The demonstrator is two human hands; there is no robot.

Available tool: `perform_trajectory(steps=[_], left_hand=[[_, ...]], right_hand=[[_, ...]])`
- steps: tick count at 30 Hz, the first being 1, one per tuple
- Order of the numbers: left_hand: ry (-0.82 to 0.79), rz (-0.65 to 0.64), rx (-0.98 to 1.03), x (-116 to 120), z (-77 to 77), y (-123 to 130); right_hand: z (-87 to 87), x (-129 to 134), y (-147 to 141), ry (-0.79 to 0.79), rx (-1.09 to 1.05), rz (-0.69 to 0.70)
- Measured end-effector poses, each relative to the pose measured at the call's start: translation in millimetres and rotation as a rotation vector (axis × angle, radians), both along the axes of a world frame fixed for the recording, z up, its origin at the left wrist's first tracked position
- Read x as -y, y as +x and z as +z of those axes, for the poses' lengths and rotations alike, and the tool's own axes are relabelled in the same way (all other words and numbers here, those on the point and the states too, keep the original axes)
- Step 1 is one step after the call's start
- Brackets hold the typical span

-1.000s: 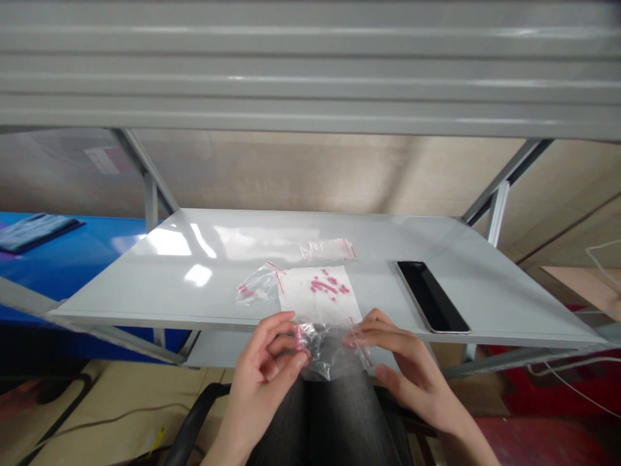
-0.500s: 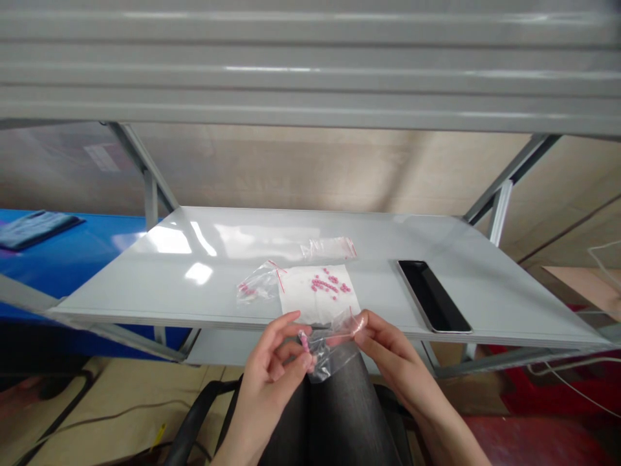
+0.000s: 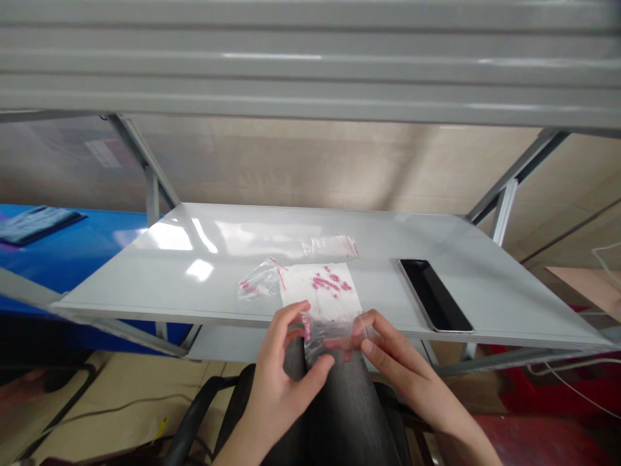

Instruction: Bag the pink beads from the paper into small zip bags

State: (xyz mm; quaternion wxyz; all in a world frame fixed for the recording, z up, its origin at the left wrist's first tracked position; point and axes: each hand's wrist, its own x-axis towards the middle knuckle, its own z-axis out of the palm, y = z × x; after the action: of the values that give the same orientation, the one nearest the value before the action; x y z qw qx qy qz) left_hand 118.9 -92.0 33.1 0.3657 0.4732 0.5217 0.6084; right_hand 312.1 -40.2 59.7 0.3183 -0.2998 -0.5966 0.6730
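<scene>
A small clear plastic bag (image 3: 317,335) is stretched between my hands above my lap, with pink beads (image 3: 307,331) at its left end. My left hand (image 3: 286,362) curves around that end, its fingers against the bag and its thumb reaching along the lower edge. At the other end my right hand (image 3: 383,343) holds the bag between thumb and forefinger. Some right fingers show through the film; I cannot tell whether they are inside or behind it. Just beyond, several pink beads (image 3: 326,283) lie on a white paper sheet (image 3: 298,288).
Left of the paper, another clear bag (image 3: 262,278) holds a few pink beads. A flat clear bag (image 3: 332,246) lies behind. To the right is a black phone (image 3: 435,296) on the grey tabletop (image 3: 233,259). A ribbed grey panel (image 3: 310,65) hangs overhead.
The bag has risen slightly and spread wider. My left thumb has moved away from the fingers, and my right fingers have extended leftward along the bag.
</scene>
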Motion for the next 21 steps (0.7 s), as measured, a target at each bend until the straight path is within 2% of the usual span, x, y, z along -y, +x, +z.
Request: perform_trajectory(steps=[3, 5, 15, 21], left_hand=[[-0.164, -0.054, 0.384, -6.4, -0.9, 1.7], [-0.199, -0.071, 0.486, -8.5, -2.7, 0.7], [-0.193, 0.026, 0.485, -10.6, 2.7, 2.9], [-0.193, -0.039, 0.39, -14.0, -5.5, -1.5]], right_hand=[[-0.2, -0.2, 2.8, 0.004, 0.024, 0.003], [-0.1, -0.5, 5.4, 0.004, 0.03, 0.011], [0.8, -1.2, 9.6, -0.019, 0.015, 0.072], [1.0, 0.6, 10.9, 0.013, 0.016, 0.081]])
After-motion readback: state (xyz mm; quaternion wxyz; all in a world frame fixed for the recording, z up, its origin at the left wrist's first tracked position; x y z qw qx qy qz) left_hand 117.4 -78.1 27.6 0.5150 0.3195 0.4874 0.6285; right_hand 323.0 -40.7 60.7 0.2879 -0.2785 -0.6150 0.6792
